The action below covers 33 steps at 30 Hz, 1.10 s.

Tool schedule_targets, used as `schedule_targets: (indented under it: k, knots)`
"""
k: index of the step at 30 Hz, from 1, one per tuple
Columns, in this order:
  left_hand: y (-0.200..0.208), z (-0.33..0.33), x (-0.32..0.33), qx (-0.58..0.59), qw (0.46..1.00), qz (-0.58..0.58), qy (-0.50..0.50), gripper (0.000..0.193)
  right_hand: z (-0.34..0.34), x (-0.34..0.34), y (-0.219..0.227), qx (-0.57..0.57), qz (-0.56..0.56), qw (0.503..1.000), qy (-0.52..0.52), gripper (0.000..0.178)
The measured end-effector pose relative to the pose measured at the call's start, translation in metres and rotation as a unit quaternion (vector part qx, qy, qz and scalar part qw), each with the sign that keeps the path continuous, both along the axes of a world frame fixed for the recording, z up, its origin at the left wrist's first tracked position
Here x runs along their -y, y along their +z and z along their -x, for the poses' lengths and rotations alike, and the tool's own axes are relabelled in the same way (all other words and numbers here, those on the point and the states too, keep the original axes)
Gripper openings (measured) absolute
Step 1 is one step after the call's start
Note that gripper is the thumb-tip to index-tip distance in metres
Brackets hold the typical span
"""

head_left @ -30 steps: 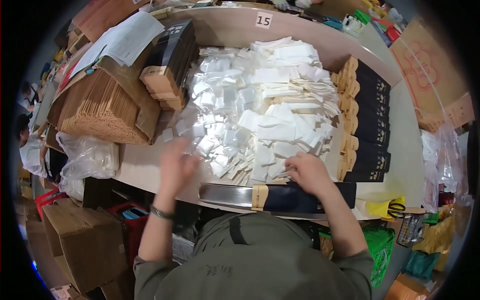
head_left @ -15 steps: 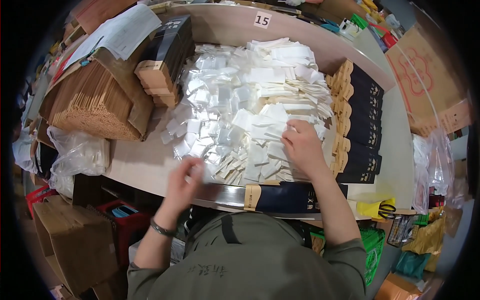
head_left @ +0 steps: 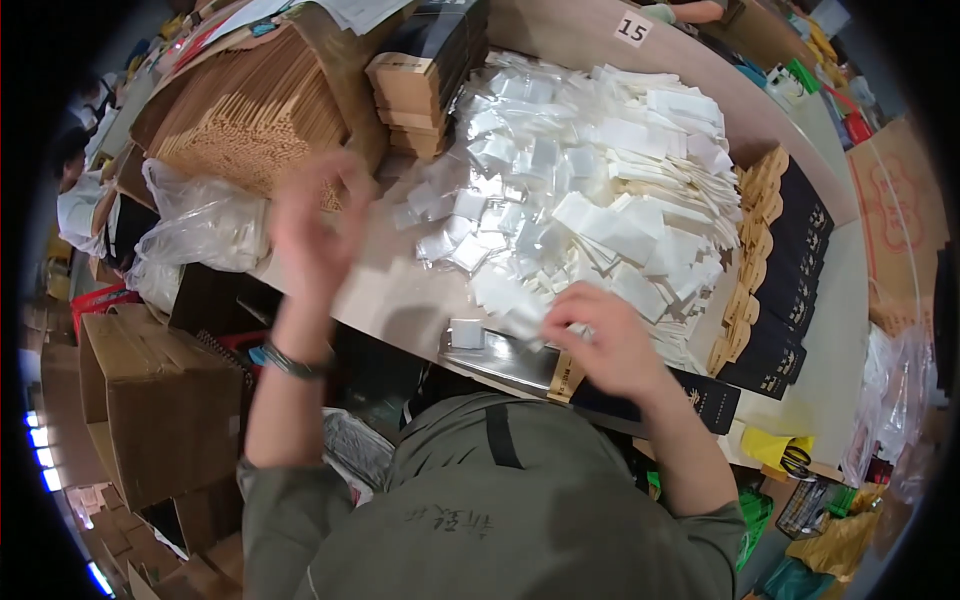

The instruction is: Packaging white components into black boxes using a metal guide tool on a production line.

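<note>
Pinched in your right hand [head_left: 608, 342], a flat, blurred white packet [head_left: 507, 300] sits just beyond the shiny metal strip [head_left: 515, 368]; your left hand [head_left: 316, 228], fingers apart, hovers left of that strip.

Open cardboard box [head_left: 165, 410] lower left; yellow pouch [head_left: 768, 446] touching black scissors [head_left: 797, 461]; red-printed carton [head_left: 903, 230] far right.

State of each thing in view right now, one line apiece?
Left hand: raised, blurred, grip unclear.
Right hand: pinching a blurred white packet.
Small square packet: lying on the metal strip.
Near dark pouch: lying flat, partly hidden.
Row of dark pouches: overlapping.
Cardboard box: open.
Kraft stack: tightly packed.
</note>
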State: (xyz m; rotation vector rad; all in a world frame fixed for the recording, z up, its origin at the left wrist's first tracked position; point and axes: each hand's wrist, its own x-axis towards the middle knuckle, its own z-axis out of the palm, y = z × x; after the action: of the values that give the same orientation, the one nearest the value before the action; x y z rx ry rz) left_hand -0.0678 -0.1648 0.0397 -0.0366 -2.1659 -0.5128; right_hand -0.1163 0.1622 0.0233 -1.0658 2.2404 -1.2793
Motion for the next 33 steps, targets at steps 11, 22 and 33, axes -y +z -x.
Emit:
schedule_targets:
  k: [11,22,33]
  knots:
    - [0.080,0.075,0.133,0.278,0.927,0.137,0.211,0.027,-0.028,0.031,-0.050,-0.202,-0.139,0.959,0.144,0.008]
    - [0.004,-0.055,0.085,0.094,0.937,-0.167,0.291,0.027,-0.042,0.025,-0.056,-0.084,-0.038,0.996,-0.014,0.008]
    - [-0.094,-0.093,-0.119,0.369,0.870,-0.324,-0.047,0.020,-0.052,0.022,-0.067,-0.124,-0.023,0.991,-0.054,0.008]
